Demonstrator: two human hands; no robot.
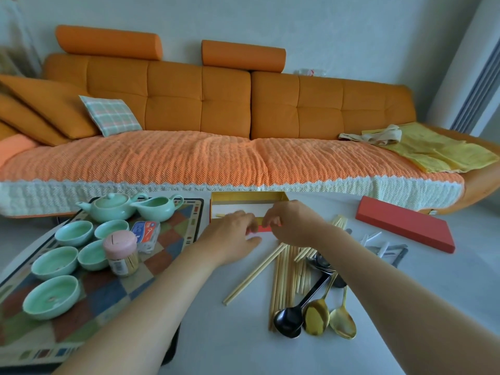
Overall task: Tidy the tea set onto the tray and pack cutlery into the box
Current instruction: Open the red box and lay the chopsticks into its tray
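Box (249, 197) open; chopsticks (223, 215) inside. Left hand (234, 235) and right hand (290, 221) at its near edge, fingers curled; grasp indeterminate. Tray (173, 239) left of box: teapot (111, 207), cups (74, 233).

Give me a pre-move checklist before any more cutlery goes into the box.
1. Box open, lid off and lying to the right: ok.
2. Box interior free: cannot tell; left hand and right hand cover its near end.
3. Hands free to pick up: cannot tell; fingertips meet at the box's near edge.
4. Chopsticks within reach on the table: ok, though scattered.
5. Spoons unpacked beside them: ok.
6. Tea set on the tray: ok.
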